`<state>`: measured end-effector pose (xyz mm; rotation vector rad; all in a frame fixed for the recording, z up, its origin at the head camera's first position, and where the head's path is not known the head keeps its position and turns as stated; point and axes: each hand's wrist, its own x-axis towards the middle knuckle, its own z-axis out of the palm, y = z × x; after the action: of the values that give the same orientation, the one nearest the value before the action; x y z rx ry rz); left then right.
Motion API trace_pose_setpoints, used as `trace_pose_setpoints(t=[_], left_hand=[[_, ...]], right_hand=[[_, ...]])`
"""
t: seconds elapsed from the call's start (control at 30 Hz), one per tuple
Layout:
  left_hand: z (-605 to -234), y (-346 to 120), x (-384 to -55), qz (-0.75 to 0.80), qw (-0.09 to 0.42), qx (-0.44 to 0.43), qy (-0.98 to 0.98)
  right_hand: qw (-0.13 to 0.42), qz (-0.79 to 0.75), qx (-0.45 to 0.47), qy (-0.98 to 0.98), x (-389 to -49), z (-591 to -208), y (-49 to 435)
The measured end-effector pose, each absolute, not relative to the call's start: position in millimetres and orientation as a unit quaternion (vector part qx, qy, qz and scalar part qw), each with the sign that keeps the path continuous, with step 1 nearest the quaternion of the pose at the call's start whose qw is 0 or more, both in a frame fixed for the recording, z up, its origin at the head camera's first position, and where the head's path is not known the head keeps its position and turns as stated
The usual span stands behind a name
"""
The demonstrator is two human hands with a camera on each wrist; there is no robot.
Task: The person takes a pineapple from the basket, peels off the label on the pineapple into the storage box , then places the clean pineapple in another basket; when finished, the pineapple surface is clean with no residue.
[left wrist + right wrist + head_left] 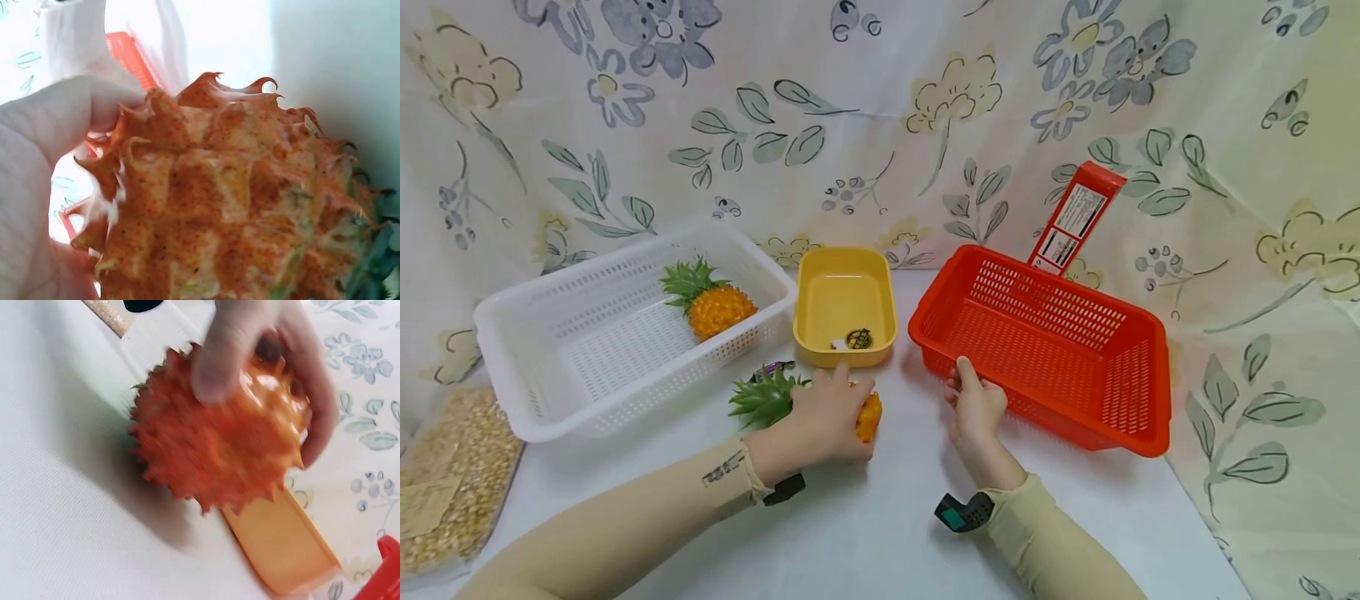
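Observation:
My left hand (823, 421) holds a toy-like orange pineapple (869, 418) lying sideways, its green leaves pointing left. The fingers reach over the fruit, and in the right wrist view the thumb lies across its spiky skin (212, 444). That skin fills most of the left wrist view. Beside the front left corner of the red basket (1037, 367) is my right hand (979, 412), thumb raised and fingers loosely curled, holding nothing. A second pineapple (721, 310) lies in the white basket (632, 367) on the left.
A yellow tray (842, 304) with a dark round mark inside stands between the baskets. A small purple item (772, 370) lies in front of the white basket. At the left edge rests a bag of kernels (467, 467). A red label strip (1078, 217) rises behind the red basket.

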<state>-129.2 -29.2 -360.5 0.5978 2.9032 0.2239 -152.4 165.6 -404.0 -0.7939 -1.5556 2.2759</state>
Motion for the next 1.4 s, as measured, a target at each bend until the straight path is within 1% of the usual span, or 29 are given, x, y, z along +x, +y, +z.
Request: trace_pose_setpoints(t=[0.17, 0.3, 0.53, 0.67, 0.83, 1.0, 1.13, 1.2, 1.27, 1.33, 1.4], left_hand=[[-364, -54, -113, 0.093, 0.047, 0.271, 0.957], [-367, -79, -105, 0.114, 0.027, 0.335, 0.935], [-369, -121, -95, 0.121, 0.038, 0.465, 0.876], [-367, -137, -91, 0.094, 0.025, 0.534, 0.840], [-361, -145, -88, 0.073, 0.009, 0.575, 0.815], [-360, -145, -85, 0.096, 0.013, 0.559, 0.823], [-362, -139, -81, 0.124, 0.005, 0.503, 0.855], [-361, -133, -77, 0.126, -0.002, 0.440, 0.889], [-359, -128, -74, 0.126, 0.006, 0.356, 0.926], [-357, -124, -72, 0.125, 0.031, 0.269, 0.955], [-358, -121, -71, 0.136, 0.063, 0.201, 0.968]], right_hand=[[0.132, 0.777, -0.276, -0.549, -152, -403, 166], [0.130, 0.779, -0.278, -0.547, -151, -402, 165], [0.128, 0.778, -0.274, -0.550, -151, -402, 166], [0.126, 0.774, -0.274, -0.556, -151, -403, 166], [0.128, 0.775, -0.279, -0.552, -151, -403, 165], [0.133, 0.779, -0.279, -0.545, -152, -403, 164], [0.132, 0.781, -0.277, -0.543, -152, -403, 164], [0.133, 0.782, -0.278, -0.541, -152, -403, 164], [0.134, 0.783, -0.279, -0.540, -152, -403, 164], [0.134, 0.783, -0.281, -0.539, -152, -403, 164], [0.134, 0.783, -0.281, -0.538, -152, -402, 164]])
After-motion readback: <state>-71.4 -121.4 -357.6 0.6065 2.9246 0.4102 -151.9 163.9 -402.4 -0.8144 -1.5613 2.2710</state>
